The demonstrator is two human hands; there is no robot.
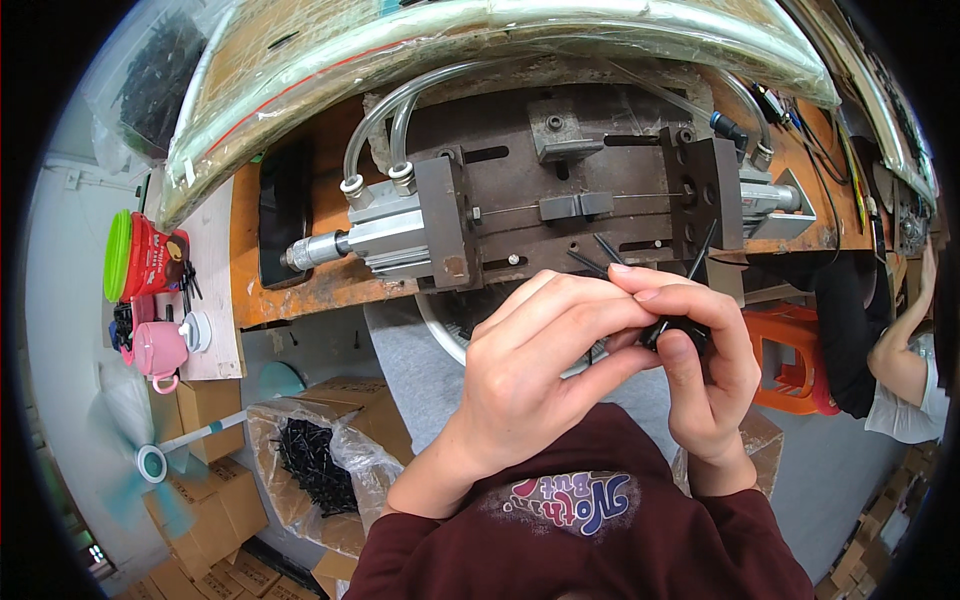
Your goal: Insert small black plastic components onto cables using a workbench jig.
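Note:
In front of my chest, my left hand [545, 340] and my right hand [705, 365] meet at the fingertips. Both are closed around a small bunch of thin black stick-like parts [703, 248], whose ends poke out above the fingers. The right hand cups the thicker black ends in its palm, while the left fingertips pinch against the same bunch. The exact kind of part is too small to tell. Just beyond the hands sits a dark metal clamping fixture [640, 225], with a small dark block [575, 206] at its middle.
Air cylinders with clear hoses [400, 130] flank the fixture on a wooden bench [330, 291]. A dark flat device [284, 215] lies left. Below stands a plastic-lined box of black parts [315, 465], near a fan [150, 463]. An orange stool [820, 385] and another person [905, 360] are right.

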